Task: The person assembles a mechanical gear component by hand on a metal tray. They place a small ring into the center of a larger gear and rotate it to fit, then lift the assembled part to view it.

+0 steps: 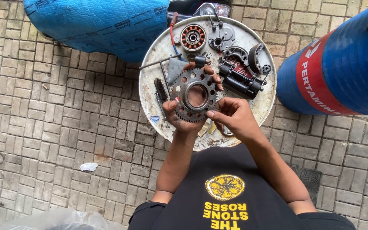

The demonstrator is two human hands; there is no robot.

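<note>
My left hand (183,120) holds a round grey toothed sprocket (194,96) flat in its palm, fingers curled over the far rim. The sprocket has a large centre hole and several small holes around it. My right hand (231,116) touches the sprocket's near right edge with thumb and fingertips; whether it pinches something small I cannot tell. Both hands hover over a worn white round drum lid (150,72).
On the lid lie a copper-wound stator (192,37), a black starter motor (241,83), brake shoes (252,56), a T-handle wrench (162,66) and a wire brush (160,90). A blue drum (341,64) stands right, a blue tarp (99,23) upper left. Brick paving surrounds.
</note>
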